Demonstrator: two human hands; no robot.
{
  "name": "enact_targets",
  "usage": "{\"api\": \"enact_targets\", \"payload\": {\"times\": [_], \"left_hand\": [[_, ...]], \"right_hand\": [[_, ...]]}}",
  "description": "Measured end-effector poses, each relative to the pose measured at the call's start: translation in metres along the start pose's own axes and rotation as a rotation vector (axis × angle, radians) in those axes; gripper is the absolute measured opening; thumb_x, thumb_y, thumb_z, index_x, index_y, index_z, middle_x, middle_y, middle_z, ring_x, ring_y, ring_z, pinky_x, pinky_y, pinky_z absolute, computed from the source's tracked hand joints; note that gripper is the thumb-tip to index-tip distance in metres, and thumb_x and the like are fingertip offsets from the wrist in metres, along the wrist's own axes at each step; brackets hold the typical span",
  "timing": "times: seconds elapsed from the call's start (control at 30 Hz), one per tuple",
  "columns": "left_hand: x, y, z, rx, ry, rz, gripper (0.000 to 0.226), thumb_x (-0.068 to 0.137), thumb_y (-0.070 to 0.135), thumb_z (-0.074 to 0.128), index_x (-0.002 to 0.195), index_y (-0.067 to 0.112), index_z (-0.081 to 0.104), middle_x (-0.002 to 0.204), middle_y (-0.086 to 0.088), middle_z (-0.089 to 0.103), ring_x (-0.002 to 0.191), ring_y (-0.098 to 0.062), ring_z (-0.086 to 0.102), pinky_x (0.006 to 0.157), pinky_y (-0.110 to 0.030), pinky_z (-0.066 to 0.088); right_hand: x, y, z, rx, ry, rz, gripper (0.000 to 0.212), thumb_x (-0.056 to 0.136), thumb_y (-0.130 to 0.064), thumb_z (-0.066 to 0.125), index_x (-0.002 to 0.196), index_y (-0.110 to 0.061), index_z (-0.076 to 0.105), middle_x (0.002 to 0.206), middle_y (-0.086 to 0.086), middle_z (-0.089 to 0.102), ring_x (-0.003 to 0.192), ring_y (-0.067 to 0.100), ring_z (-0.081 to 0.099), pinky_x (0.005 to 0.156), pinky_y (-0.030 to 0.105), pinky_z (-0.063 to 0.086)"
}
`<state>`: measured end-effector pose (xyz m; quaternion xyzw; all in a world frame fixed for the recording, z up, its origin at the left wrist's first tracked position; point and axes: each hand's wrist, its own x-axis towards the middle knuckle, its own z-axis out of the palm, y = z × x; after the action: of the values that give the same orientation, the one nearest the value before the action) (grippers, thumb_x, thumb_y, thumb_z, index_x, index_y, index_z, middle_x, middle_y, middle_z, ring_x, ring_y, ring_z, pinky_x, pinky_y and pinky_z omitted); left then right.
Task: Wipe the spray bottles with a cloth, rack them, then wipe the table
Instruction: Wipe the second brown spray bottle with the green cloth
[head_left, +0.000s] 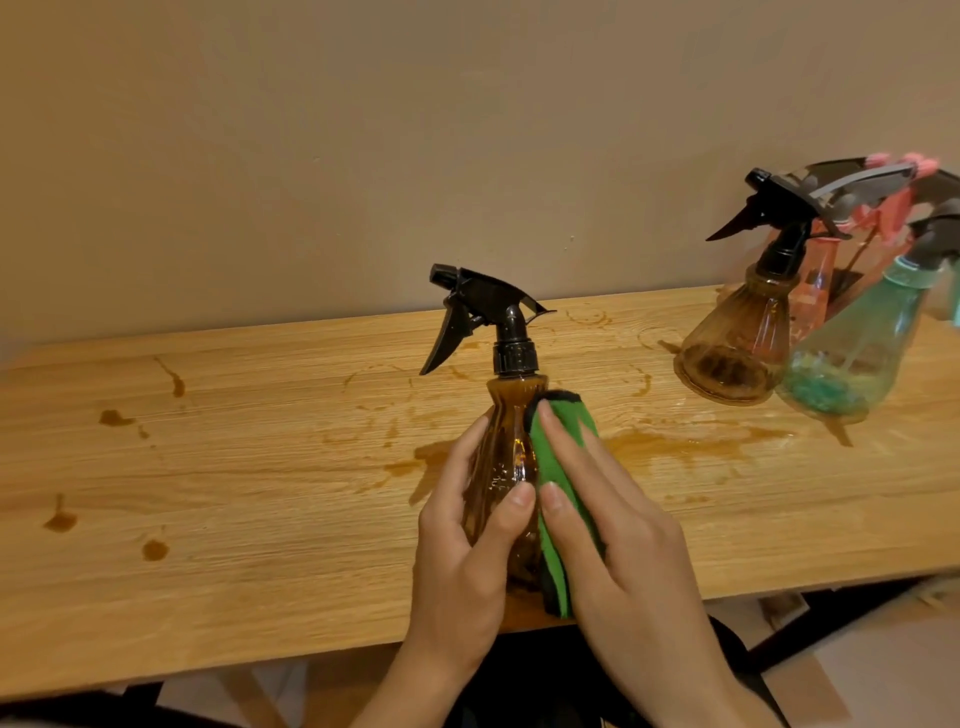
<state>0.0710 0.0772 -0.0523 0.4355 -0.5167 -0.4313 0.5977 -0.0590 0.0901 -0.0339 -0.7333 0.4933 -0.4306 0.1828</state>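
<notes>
Wiping step, first bottle in hand.

- Left grip clamped round brown bottle body, thumb across front; bottle upright, base at near edge of bench.
- Right grip not closed: fingers fairly straight, pressing green cloth against bottle's right side.
- Cloth sits between right palm and bottle, just beside left thumb.
- Advice: keep left clamp firm, turn bottle under cloth, cover neck and trigger too.
- Brown puddles on bench: lift bottle clear or base gets dirty again.
- Other bottles wait far right.
</notes>
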Motion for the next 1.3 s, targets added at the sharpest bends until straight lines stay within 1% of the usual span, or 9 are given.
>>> {"api": "enact_targets", "payload": {"times": [0.17,0.27,0.33,0.5,0.73,0.9,0.97,1.13,1.3], "left_hand": [[-0.001,-0.002,0.002,0.049,0.014,0.034,0.066,0.082,0.053,0.065,0.142,0.029,0.055,0.130,0.010,0.070,0.123,-0.011,0.065,0.103,-0.031,0.051],[0.000,-0.001,0.002,0.039,0.018,0.030,0.067,0.081,0.052,0.063,0.144,0.030,0.053,0.131,0.015,0.069,0.124,-0.007,0.064,0.101,-0.024,0.051],[0.001,0.001,0.001,0.014,0.004,0.018,0.066,0.082,0.049,0.064,0.144,0.029,0.053,0.132,0.014,0.069,0.125,-0.008,0.064,0.099,-0.019,0.049],[0.000,0.001,0.002,0.032,-0.009,0.012,0.061,0.084,0.050,0.064,0.142,0.036,0.053,0.136,0.014,0.066,0.127,-0.008,0.062,0.100,-0.019,0.048],[0.001,0.000,0.002,-0.033,0.044,0.006,0.065,0.079,0.052,0.065,0.139,0.029,0.056,0.124,0.008,0.072,0.117,-0.015,0.069,0.096,-0.029,0.053],[0.001,-0.001,0.000,0.034,0.009,0.010,0.066,0.081,0.053,0.067,0.143,0.032,0.055,0.133,0.007,0.068,0.125,-0.014,0.064,0.103,-0.033,0.051],[0.000,0.000,0.001,0.055,-0.007,0.014,0.064,0.082,0.052,0.067,0.142,0.034,0.055,0.135,0.006,0.067,0.126,-0.015,0.063,0.103,-0.034,0.051],[0.000,0.002,0.002,-0.016,0.026,-0.004,0.061,0.080,0.052,0.067,0.138,0.037,0.057,0.128,0.009,0.070,0.119,-0.015,0.068,0.097,-0.033,0.052],[0.000,0.001,0.004,-0.073,0.081,-0.022,0.063,0.075,0.053,0.066,0.135,0.034,0.057,0.120,0.011,0.073,0.113,-0.014,0.070,0.090,-0.028,0.054]], "right_hand": [[-0.036,0.005,0.006,-0.073,0.088,-0.003,0.049,0.105,-0.057,0.031,0.154,-0.051,0.031,0.166,-0.021,0.022,0.152,0.002,0.023,0.118,0.012,0.019],[-0.033,0.005,0.008,-0.078,0.107,-0.016,0.047,0.107,-0.051,0.032,0.154,-0.049,0.034,0.165,-0.018,0.026,0.151,0.004,0.026,0.118,0.014,0.022],[-0.024,0.004,0.006,-0.062,0.086,-0.020,0.047,0.107,-0.047,0.035,0.154,-0.049,0.034,0.165,-0.020,0.026,0.152,0.004,0.023,0.119,0.017,0.022],[0.008,0.003,-0.006,0.095,0.017,0.042,0.046,0.104,-0.048,0.039,0.148,-0.060,0.033,0.150,-0.045,0.028,0.146,-0.014,0.021,0.119,0.016,0.024],[-0.032,0.002,0.004,-0.051,0.143,-0.044,0.048,0.103,-0.035,0.045,0.151,-0.039,0.046,0.159,-0.026,0.034,0.150,0.001,0.029,0.118,0.012,0.021],[-0.019,0.005,-0.005,0.078,0.046,0.094,0.047,0.103,-0.051,0.040,0.146,-0.065,0.027,0.151,-0.045,0.027,0.144,-0.014,0.025,0.115,0.007,0.021],[-0.004,0.006,-0.009,0.112,0.017,0.095,0.048,0.102,-0.051,0.041,0.143,-0.070,0.024,0.146,-0.050,0.026,0.142,-0.017,0.026,0.114,0.006,0.025],[0.007,0.004,-0.005,0.155,0.025,0.047,0.042,0.106,-0.044,0.045,0.145,-0.059,0.039,0.149,-0.041,0.036,0.144,-0.013,0.028,0.117,0.015,0.027],[-0.028,0.007,0.004,0.053,0.136,0.013,0.045,0.104,-0.041,0.044,0.148,-0.046,0.048,0.153,-0.037,0.035,0.146,-0.004,0.032,0.116,0.010,0.023]]}}
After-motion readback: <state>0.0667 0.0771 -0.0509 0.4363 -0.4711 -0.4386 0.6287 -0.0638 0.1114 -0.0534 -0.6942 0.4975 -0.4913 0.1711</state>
